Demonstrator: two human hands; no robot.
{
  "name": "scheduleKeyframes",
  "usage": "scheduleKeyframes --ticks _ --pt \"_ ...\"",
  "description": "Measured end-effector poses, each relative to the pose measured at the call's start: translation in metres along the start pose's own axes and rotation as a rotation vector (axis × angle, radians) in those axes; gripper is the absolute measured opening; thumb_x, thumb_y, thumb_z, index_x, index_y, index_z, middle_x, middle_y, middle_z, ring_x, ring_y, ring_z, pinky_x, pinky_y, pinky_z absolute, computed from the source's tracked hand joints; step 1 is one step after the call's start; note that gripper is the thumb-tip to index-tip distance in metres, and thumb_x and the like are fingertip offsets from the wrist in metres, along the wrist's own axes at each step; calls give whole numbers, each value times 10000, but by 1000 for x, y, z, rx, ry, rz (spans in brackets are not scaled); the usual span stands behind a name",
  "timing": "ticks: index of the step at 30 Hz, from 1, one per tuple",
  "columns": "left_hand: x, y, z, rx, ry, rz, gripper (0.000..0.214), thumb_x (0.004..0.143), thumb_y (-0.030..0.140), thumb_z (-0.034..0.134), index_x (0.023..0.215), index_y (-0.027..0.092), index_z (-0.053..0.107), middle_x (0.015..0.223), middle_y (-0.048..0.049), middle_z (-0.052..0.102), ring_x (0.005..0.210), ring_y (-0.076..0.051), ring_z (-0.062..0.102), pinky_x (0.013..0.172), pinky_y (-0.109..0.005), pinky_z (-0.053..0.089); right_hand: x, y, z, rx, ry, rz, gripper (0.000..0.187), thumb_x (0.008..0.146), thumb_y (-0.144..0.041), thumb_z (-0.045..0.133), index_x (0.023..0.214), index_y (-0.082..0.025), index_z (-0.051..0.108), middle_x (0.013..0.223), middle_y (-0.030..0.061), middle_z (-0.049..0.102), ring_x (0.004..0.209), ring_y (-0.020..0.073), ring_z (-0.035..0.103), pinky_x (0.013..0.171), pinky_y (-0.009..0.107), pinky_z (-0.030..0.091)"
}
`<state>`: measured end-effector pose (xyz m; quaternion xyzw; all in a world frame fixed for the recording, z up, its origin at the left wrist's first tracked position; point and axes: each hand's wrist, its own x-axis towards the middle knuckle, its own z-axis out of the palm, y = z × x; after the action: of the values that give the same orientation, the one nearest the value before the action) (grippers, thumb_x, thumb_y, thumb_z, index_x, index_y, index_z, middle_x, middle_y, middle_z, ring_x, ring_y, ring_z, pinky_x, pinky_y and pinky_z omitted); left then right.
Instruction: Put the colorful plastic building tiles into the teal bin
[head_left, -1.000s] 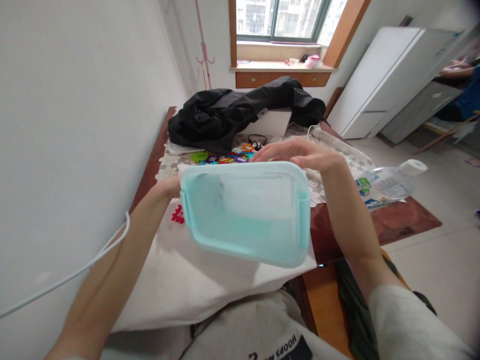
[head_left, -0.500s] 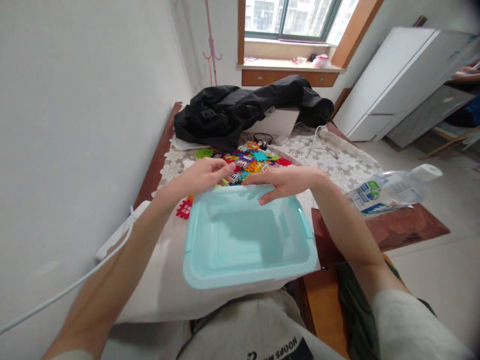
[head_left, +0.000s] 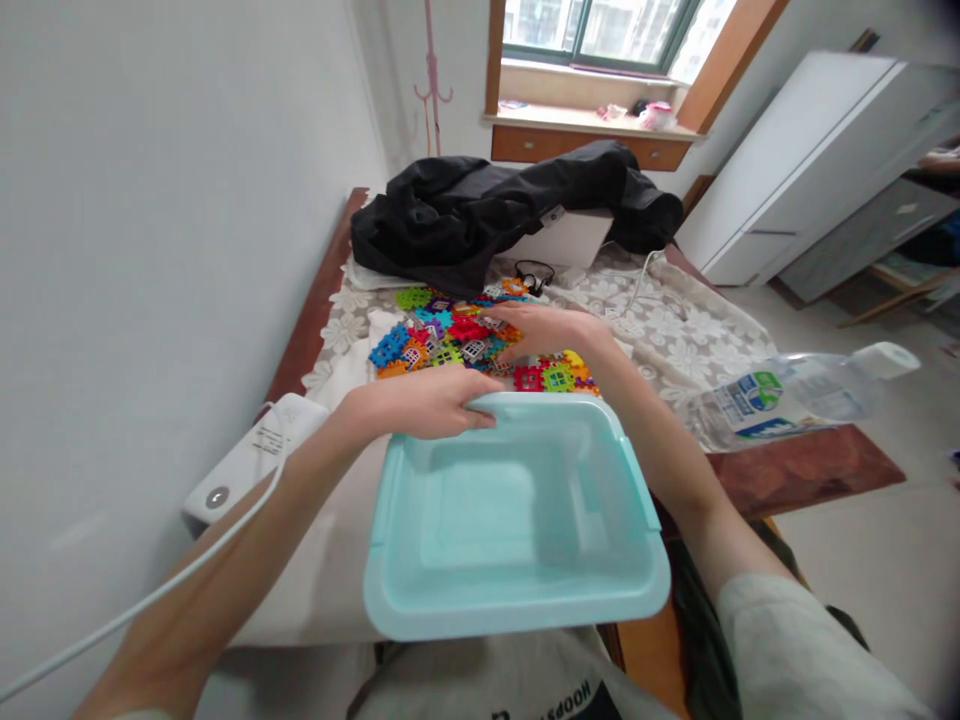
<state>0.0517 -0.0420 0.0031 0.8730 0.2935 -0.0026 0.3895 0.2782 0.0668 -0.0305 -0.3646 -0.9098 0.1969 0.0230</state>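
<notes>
A light turquoise plastic bin (head_left: 517, 620) with nothing in it stands at the near edge of the table, close to my body. My left hand (head_left: 431, 402) grips its far rim, thumb outside and fingers reaching over into the bin. Beyond that rim lies a pile of colourful plastic building pieces (head_left: 442, 340), gear-shaped and window-shaped, in red, blue, green, orange and other colours. Over the right part of the pile my right hand (head_left: 544, 332) is spread with fingers apart. Nothing shows in its grasp, though the palm side is partly hidden.
Behind the pieces lie a black jacket (head_left: 450, 215), a white box (head_left: 566, 238) and a black cable (head_left: 532, 278). A clear plastic bottle (head_left: 802, 395) lies at the right. A white power strip (head_left: 255, 460) and its cord are beside my left forearm, along the wall.
My left hand has moved down onto the bin's far rim. The right hand has left the rim and reached forward over the pieces. The bin sits nearer my body, uncovering more pieces.
</notes>
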Motion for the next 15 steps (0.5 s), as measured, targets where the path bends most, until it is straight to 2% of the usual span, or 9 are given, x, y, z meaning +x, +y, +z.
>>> scheduleKeyframes --ticks 3,6,8,12,15 --pt "1 1 0 34 5 -1 137 971 286 616 973 212 731 917 -17 777 852 -228 702 728 -278 446 7 -4 6 -179 32 57 687 890 -257 804 1538 -194 586 1515 167 638 1347 349 637 1101 416 505" --pt "0 2 -3 90 29 -43 145 972 270 619 1027 219 743 954 -20 787 870 -228 707 724 -274 433 3 -8 6 -297 114 76 422 944 -187 688 1367 -181 685 1342 153 714 1195 328 700 968 387 528" --pt "-1 3 -6 149 54 -102 139 963 266 631 1031 218 743 980 -29 794 879 -235 710 721 -278 426 0 -8 4 -314 128 58 321 952 -179 660 1268 -186 715 1270 135 727 1133 308 708 913 368 519" --pt "1 4 -7 212 69 -146 102 956 265 643 955 205 726 961 -41 794 864 -241 710 703 -283 416 -3 -7 0 -296 126 9 259 953 -150 618 1182 -202 727 1224 102 734 1104 273 693 894 341 489" --pt "3 4 -4 213 67 -140 121 961 254 644 1010 211 746 1008 -47 807 905 -250 724 720 -280 433 -5 -8 -6 -276 166 0 260 943 -108 577 1135 -195 729 1214 98 745 1092 258 680 898 333 468"
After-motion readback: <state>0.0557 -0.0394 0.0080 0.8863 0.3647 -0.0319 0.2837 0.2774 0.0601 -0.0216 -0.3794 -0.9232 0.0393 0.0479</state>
